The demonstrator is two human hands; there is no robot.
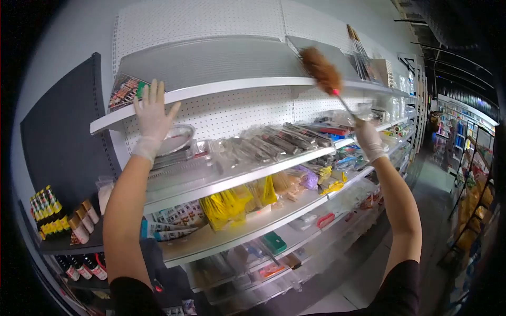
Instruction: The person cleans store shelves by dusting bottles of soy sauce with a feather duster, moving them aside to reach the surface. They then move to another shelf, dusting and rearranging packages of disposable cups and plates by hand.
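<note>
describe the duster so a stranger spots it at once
Find the white top shelf, then the gloved right hand below its edge. The duster slants up from that hand. A fluffy brown head with a pinkish-red collar sets it apart from the thin rods to its right.

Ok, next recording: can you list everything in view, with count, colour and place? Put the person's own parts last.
Duster: one, brown head, raised at the top shelf.
Top shelf: one, grey with white edge, upper centre.
Printed pack: one, multicoloured, top shelf's left end.
Pegboard: several sections, white, behind shelves.
Oval tray: one, silver, second shelf, left.
Yellow packs: several, yellow, third shelf.
Purple pack: one, purple, right of those.
Upper bottles: several, dark and yellow, left rack.
Smaller goods: uncountable, mixed colours, lower shelves.
Left hand: one, pale glove, top shelf's edge.
Right hand: one, pale glove, gripping the duster.
</note>
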